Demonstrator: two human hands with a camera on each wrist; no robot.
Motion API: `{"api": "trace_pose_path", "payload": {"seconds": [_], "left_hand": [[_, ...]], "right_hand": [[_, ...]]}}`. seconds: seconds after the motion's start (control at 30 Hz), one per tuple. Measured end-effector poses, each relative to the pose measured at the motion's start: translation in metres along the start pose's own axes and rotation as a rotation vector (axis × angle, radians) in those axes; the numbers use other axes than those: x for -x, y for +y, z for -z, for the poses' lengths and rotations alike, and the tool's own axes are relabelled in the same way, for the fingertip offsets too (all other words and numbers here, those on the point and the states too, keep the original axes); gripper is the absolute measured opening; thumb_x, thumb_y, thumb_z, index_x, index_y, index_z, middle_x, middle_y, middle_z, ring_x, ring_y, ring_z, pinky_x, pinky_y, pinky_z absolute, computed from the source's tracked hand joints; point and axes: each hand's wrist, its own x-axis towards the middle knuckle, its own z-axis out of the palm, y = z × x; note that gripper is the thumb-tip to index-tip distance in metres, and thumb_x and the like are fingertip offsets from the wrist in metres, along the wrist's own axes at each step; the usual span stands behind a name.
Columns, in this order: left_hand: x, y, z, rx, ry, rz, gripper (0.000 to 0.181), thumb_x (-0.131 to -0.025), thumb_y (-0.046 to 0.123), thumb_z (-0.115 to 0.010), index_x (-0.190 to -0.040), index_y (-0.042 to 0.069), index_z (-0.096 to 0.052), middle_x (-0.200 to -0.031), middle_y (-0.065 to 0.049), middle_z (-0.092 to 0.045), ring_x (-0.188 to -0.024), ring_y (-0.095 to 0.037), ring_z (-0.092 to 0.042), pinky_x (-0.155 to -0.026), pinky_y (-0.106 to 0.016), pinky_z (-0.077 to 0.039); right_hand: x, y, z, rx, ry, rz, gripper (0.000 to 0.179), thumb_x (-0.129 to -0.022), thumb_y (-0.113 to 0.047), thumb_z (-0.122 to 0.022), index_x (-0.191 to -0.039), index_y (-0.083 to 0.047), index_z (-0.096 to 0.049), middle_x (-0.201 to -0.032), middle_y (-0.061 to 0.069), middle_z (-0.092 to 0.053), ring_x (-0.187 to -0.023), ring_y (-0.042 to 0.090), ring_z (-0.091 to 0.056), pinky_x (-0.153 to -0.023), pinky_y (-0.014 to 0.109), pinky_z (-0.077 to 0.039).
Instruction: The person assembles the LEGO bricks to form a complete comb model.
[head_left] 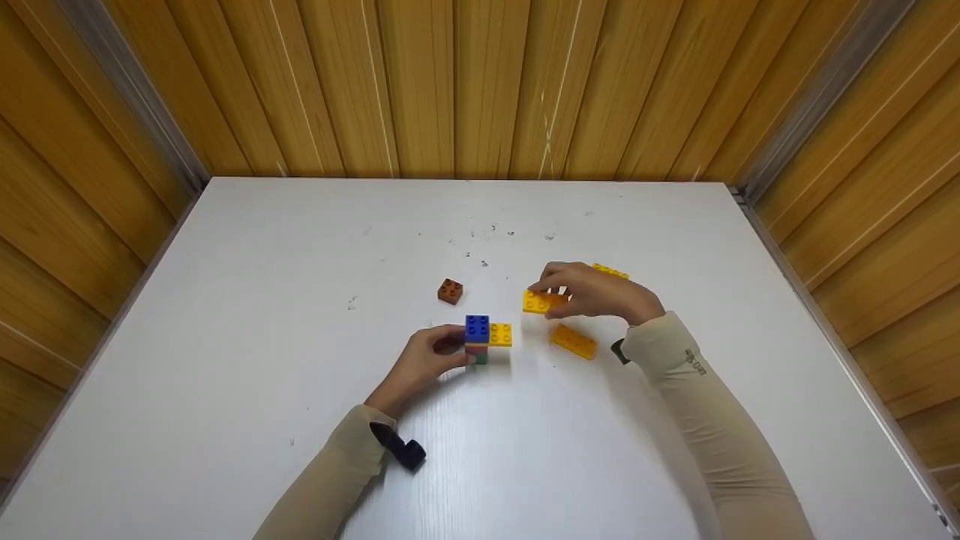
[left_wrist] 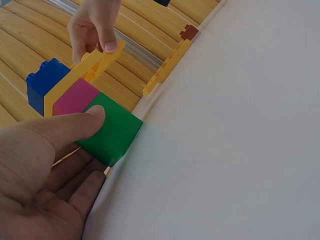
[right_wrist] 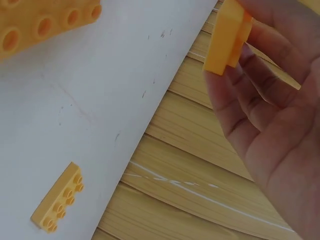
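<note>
My left hand (head_left: 420, 362) grips a small stack of toy building bricks near the table's middle. From the bottom up come a green brick (left_wrist: 117, 131), a pink brick (left_wrist: 75, 97), a long yellow brick (head_left: 501, 334) and a blue brick (head_left: 477, 327). The long yellow one juts out to the right with its studs showing. In the left wrist view the thumb lies on the green brick. Right of the stack, my right hand (head_left: 596, 291) pinches another yellow brick (head_left: 535, 301) between thumb and fingers, raised over the table; fingers cover its right part.
On the white table (head_left: 262, 300), a brown brick (head_left: 450, 291) lies behind the stack. An orange-yellow brick (head_left: 574, 342) lies in front of my right hand, and one more yellow brick (head_left: 611, 271) sits behind that wrist. Wood-panelled walls (head_left: 480, 90) enclose the back and sides.
</note>
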Motion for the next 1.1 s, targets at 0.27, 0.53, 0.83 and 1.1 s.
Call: {"api": "trace_pose_path", "payload": {"seconds": [0.27,0.53,0.83,1.1], "left_hand": [[-0.001,0.0,-0.001,0.006,-0.001,0.029,0.044,-0.077,0.022,-0.072,-0.119,0.015,-0.059,-0.114,0.0,-0.06,-0.102,-0.013,-0.056,-0.091,-0.029,-0.045],[-0.001,-0.001,0.0,0.028,-0.009,0.018,0.043,-0.077,0.022,-0.072,-0.118,0.015,-0.059,-0.113,0.0,-0.06,-0.102,-0.013,-0.056,-0.091,-0.029,-0.045],[-0.001,-0.001,0.0,0.077,-0.031,0.0,0.043,-0.079,0.018,-0.07,-0.12,0.012,-0.058,-0.115,-0.004,-0.06,-0.104,-0.016,-0.056,-0.093,-0.031,-0.044],[0.015,0.033,0.007,0.053,-0.034,-0.03,0.039,-0.081,0.012,-0.066,-0.119,0.005,-0.057,-0.114,-0.009,-0.06,-0.103,-0.018,-0.057,-0.092,-0.031,-0.045]], "right_hand": [[-0.007,-0.014,0.001,0.0,-0.01,0.031,0.042,-0.082,-0.022,-0.067,-0.122,-0.011,-0.058,-0.105,0.002,-0.055,-0.096,0.018,-0.054,-0.082,0.031,-0.049],[-0.012,-0.022,0.001,-0.019,-0.005,0.086,0.042,-0.082,-0.023,-0.066,-0.122,-0.012,-0.058,-0.105,0.001,-0.055,-0.094,0.016,-0.054,-0.08,0.029,-0.05],[-0.018,-0.033,0.0,-0.02,-0.019,0.133,0.041,-0.083,-0.023,-0.066,-0.122,-0.011,-0.058,-0.106,0.002,-0.055,-0.097,0.016,-0.055,-0.08,0.027,-0.05],[-0.022,-0.04,-0.002,-0.038,-0.033,0.164,0.04,-0.084,-0.023,-0.065,-0.122,-0.013,-0.058,-0.105,0.001,-0.055,-0.093,0.014,-0.054,-0.079,0.026,-0.05]]}}
